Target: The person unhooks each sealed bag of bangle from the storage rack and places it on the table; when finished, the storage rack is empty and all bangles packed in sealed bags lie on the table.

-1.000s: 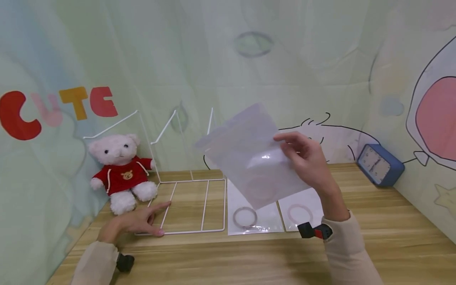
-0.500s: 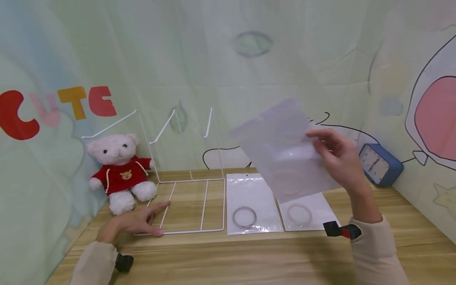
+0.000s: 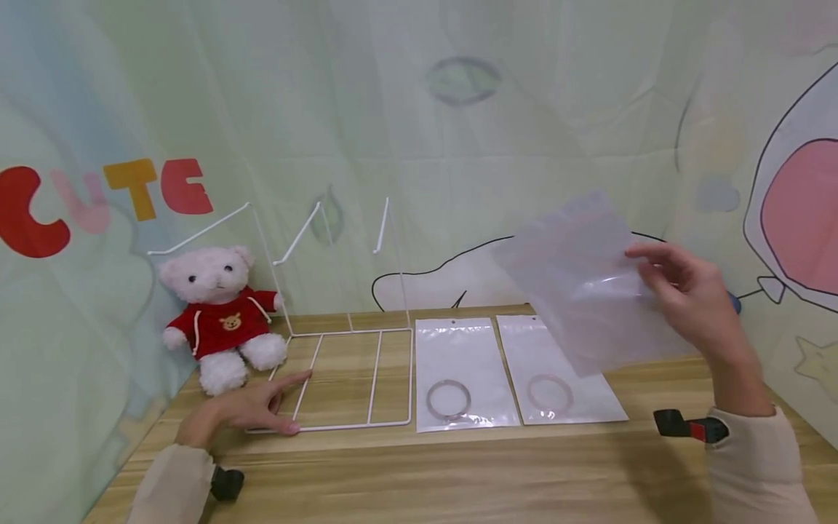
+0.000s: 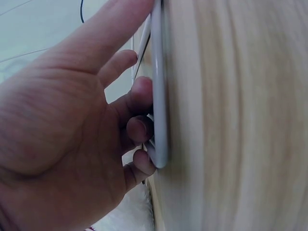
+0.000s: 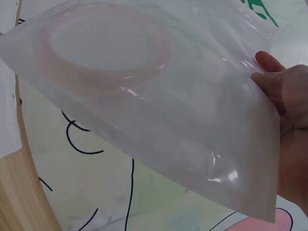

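My right hand [image 3: 697, 298] pinches a translucent zip bag [image 3: 583, 291] by its edge between thumb and fingers, held up tilted above the table. A pinkish ring [image 5: 163, 53] shows through this bag in the right wrist view. My left hand [image 3: 255, 407] rests on the white wire rack [image 3: 353, 427], thumb and forefinger spread along its base; in the left wrist view, fingertips [image 4: 140, 129] touch the front bar. Right of the rack lie two flat bags, the left bag [image 3: 458, 349] with a greyish ring and the right bag [image 3: 532, 356] with a pink ring.
A plush bear [image 3: 225, 313] in a red hoodie sits behind the left hand, close to the rack. Three angled hook arms rise from the rack's back. A blue clock [image 3: 736, 303] is mostly hidden behind my right hand. A printed curtain [image 3: 419, 145] stands behind the table.
My right hand has moved to the right with the zip bag, uncovering the two bags on the table and covering the clock. My left hand has stayed on the rack.
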The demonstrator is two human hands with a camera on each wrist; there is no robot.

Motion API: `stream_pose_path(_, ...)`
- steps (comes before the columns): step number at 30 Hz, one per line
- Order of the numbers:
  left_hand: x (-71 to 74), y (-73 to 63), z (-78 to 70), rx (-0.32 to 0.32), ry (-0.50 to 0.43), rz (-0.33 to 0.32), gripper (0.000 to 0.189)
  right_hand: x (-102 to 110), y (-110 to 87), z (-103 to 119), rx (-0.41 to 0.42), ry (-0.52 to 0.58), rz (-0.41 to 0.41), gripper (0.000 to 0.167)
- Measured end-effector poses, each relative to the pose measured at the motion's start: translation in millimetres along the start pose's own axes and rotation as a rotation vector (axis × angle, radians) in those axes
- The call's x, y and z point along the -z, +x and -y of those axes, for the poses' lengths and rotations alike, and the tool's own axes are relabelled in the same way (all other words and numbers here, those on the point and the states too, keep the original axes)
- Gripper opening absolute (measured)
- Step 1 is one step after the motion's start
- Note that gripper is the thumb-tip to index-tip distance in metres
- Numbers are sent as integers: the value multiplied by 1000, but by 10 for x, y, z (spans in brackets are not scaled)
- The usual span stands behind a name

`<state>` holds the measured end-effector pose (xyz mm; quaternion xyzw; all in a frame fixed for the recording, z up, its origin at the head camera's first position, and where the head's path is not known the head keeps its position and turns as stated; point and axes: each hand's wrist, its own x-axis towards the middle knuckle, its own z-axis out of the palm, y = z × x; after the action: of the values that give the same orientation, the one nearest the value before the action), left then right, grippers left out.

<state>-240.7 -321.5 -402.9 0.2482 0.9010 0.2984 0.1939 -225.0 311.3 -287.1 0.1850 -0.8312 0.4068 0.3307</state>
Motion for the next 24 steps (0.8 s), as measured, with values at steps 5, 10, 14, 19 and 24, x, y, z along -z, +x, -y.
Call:
stream_pose_path(5, 8, -13, -5, -12, 0, -6, 94, 129, -23, -116, -30, -68, 57, 24)
stream_pose_path(10, 1, -9, -7, -18, -16, -2, 94, 230, -51, -210, -90, -101, 126, 23)
stream_pose_path(14, -4, -6, -1, -12, -20, 2, 94, 302, -80, -311, -114, -118, 168, 23)
stream_pose_path(19, 3, -8, -4, -2, -10, 4, 94, 383, -132, -464, -159, -144, 201, 25)
stream_pose_path(24, 2, -8, -9, -3, -3, 3, 94, 429, -181, -621, -218, -160, 226, 27)
